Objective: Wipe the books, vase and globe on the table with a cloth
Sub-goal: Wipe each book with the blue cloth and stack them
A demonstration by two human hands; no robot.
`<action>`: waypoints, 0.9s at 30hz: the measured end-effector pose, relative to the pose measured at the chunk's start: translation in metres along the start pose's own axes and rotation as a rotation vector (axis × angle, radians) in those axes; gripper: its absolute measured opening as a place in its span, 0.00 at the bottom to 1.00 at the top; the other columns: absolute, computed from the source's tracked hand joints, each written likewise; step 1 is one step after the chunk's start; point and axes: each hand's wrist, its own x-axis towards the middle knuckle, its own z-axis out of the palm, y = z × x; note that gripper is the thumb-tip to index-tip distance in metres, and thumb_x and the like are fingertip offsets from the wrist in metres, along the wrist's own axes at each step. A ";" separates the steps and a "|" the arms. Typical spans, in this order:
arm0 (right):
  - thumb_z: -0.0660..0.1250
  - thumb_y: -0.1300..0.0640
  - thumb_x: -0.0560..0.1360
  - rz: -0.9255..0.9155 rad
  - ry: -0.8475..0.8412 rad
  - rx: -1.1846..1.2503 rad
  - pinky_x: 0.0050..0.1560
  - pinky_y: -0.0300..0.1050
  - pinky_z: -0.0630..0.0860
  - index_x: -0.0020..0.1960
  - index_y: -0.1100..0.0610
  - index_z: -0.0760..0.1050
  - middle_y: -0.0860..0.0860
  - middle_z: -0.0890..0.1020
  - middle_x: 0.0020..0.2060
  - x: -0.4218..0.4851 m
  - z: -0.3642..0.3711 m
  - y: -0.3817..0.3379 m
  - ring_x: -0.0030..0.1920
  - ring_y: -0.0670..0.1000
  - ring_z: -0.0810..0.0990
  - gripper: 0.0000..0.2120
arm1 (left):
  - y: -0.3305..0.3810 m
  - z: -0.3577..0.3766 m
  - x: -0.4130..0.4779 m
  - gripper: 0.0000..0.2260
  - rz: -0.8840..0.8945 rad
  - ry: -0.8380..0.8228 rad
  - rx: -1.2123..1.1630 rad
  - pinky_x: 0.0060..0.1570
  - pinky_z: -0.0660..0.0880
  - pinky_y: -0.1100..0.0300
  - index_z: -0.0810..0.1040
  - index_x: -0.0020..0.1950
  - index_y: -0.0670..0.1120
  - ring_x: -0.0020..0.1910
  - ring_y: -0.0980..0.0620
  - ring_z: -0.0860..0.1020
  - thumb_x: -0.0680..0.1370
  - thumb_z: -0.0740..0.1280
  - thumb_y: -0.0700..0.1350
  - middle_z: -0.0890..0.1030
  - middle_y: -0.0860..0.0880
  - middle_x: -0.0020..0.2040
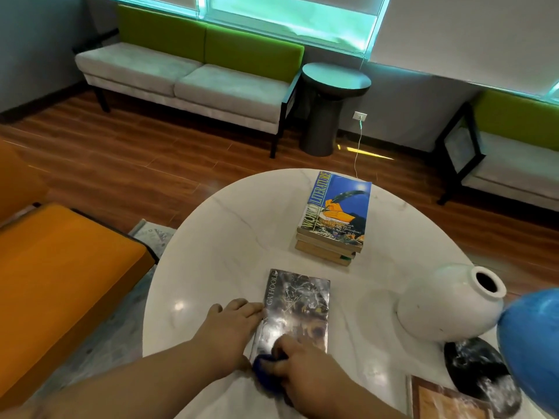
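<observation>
Cloth (264, 366) bunched in right hand (304, 368); glossy rectangular book (298, 306) beneath.

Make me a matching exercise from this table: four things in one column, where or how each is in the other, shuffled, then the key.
Things:
1. dark book
2. book stack
3. vase
4. cloth

Place or state:
A. bunched in the right hand
B. on the far side of the table, blue cover on top
C. white, next to the blue globe
D. lying flat, left hand touching its edge

Pairs: 1-D, 2-B, 3-C, 4-A
</observation>
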 end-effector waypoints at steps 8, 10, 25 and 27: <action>0.57 0.52 0.78 0.261 -0.053 0.021 0.53 0.46 0.73 0.69 0.44 0.68 0.49 0.68 0.60 -0.021 -0.012 0.025 0.56 0.55 0.68 0.20 | 0.002 -0.005 0.001 0.43 0.000 -0.014 -0.005 0.68 0.60 0.49 0.53 0.78 0.53 0.75 0.53 0.53 0.69 0.71 0.61 0.55 0.57 0.77; 0.57 0.50 0.78 0.247 -0.062 0.054 0.55 0.45 0.72 0.69 0.42 0.69 0.47 0.68 0.60 -0.031 -0.010 0.027 0.57 0.54 0.68 0.19 | 0.002 -0.009 0.004 0.41 0.000 0.015 -0.016 0.67 0.61 0.49 0.57 0.77 0.54 0.75 0.53 0.54 0.69 0.69 0.64 0.57 0.58 0.76; 0.57 0.55 0.79 0.508 0.030 -0.057 0.50 0.42 0.71 0.70 0.48 0.69 0.50 0.68 0.60 0.002 -0.026 0.071 0.52 0.52 0.66 0.19 | 0.007 -0.021 0.027 0.51 -0.085 -0.125 0.023 0.72 0.53 0.43 0.45 0.79 0.52 0.78 0.49 0.46 0.67 0.75 0.60 0.45 0.57 0.79; 0.60 0.55 0.78 0.440 -0.025 -0.037 0.53 0.44 0.72 0.69 0.46 0.69 0.49 0.68 0.61 -0.001 -0.026 0.073 0.54 0.54 0.68 0.20 | 0.007 -0.020 0.028 0.51 -0.082 -0.122 0.019 0.72 0.53 0.43 0.46 0.79 0.52 0.78 0.49 0.46 0.67 0.75 0.60 0.45 0.56 0.79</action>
